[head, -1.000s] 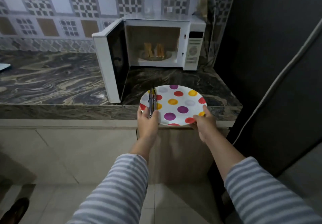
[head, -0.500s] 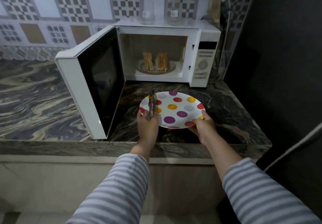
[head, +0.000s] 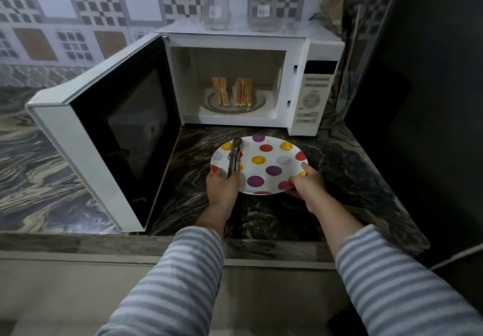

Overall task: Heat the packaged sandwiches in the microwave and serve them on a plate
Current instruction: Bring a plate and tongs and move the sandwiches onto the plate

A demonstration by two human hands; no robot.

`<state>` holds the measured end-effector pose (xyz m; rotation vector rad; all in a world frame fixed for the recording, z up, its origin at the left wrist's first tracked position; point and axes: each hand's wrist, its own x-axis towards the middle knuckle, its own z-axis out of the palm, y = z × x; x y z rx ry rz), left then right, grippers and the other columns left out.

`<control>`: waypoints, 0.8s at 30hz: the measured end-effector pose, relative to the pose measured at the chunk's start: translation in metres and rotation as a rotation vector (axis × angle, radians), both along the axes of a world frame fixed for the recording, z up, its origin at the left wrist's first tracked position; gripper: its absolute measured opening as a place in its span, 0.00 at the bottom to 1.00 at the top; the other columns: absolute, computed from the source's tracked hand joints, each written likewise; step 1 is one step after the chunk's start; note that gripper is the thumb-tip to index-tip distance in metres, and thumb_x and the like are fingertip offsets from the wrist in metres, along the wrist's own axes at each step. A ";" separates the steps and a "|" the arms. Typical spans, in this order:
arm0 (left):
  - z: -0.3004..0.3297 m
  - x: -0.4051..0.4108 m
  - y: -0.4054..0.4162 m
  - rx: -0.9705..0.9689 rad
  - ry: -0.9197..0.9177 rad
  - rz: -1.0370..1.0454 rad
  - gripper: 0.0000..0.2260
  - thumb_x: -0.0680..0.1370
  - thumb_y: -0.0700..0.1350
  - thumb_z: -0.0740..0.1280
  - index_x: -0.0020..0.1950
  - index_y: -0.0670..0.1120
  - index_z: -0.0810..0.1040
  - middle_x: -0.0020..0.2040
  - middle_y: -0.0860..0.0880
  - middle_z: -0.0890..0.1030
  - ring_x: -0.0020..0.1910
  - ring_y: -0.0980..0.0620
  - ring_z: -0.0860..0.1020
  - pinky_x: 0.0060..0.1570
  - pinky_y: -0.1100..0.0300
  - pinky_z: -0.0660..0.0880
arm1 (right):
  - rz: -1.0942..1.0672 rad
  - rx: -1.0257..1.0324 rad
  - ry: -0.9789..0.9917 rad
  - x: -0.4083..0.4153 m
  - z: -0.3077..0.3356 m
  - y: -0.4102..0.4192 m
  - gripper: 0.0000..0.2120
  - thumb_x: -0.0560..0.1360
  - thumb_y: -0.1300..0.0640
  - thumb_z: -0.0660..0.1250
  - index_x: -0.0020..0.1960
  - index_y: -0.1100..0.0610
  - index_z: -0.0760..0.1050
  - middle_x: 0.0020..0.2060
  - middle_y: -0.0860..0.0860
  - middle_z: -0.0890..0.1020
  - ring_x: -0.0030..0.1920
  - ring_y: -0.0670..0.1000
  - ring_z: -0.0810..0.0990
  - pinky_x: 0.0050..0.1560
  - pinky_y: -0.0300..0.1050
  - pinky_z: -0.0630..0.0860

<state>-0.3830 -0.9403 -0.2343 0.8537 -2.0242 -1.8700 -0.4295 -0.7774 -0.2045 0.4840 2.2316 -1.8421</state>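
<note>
**While the sandwiches wait inside, a plate is held out front**

Where the microwave [head: 251, 79] stands open, two sandwiches [head: 232, 91] stand upright inside. Just before it, the left hand [head: 222, 186] grips the dotted plate [head: 271, 163] plus tongs [head: 234, 159]; the right hand [head: 305, 185] pinches the opposite rim, above the counter [head: 347, 179].

Open door [head: 109, 137] left of microwave mouth [head: 230, 84]

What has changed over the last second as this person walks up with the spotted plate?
The person has come closer, carrying the plate in over the counter toward the open microwave. Unchanged: left hand grips the plate's edge with the tongs, right hand holds the other edge, and the sandwiches stand upright inside.
</note>
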 end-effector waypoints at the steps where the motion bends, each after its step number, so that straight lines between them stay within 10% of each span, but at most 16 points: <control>1: 0.005 0.000 0.003 -0.004 -0.029 0.017 0.20 0.75 0.48 0.67 0.64 0.39 0.75 0.62 0.45 0.75 0.58 0.46 0.76 0.55 0.58 0.72 | 0.036 0.085 0.010 -0.002 0.002 0.003 0.19 0.80 0.64 0.58 0.70 0.54 0.69 0.47 0.52 0.76 0.46 0.52 0.76 0.44 0.46 0.77; 8: 0.016 -0.001 0.012 -0.255 -0.227 0.022 0.12 0.78 0.46 0.64 0.48 0.38 0.79 0.54 0.40 0.78 0.57 0.39 0.76 0.49 0.57 0.71 | 0.288 0.600 0.072 -0.011 0.004 0.018 0.17 0.78 0.56 0.64 0.66 0.56 0.71 0.58 0.57 0.78 0.47 0.54 0.74 0.50 0.45 0.74; 17: 0.011 0.000 0.012 -0.543 -0.417 -0.035 0.25 0.76 0.56 0.58 0.61 0.39 0.77 0.60 0.40 0.76 0.59 0.39 0.74 0.58 0.48 0.73 | 0.341 1.061 0.062 -0.016 0.000 0.018 0.17 0.78 0.53 0.62 0.65 0.54 0.72 0.60 0.56 0.76 0.58 0.56 0.77 0.44 0.44 0.71; 24: 0.017 -0.008 0.002 -0.692 -0.382 -0.041 0.22 0.81 0.55 0.52 0.66 0.45 0.75 0.68 0.41 0.69 0.67 0.39 0.66 0.65 0.48 0.64 | 0.482 0.902 0.289 -0.021 -0.001 -0.016 0.20 0.79 0.53 0.60 0.69 0.55 0.70 0.66 0.55 0.73 0.63 0.58 0.73 0.58 0.47 0.72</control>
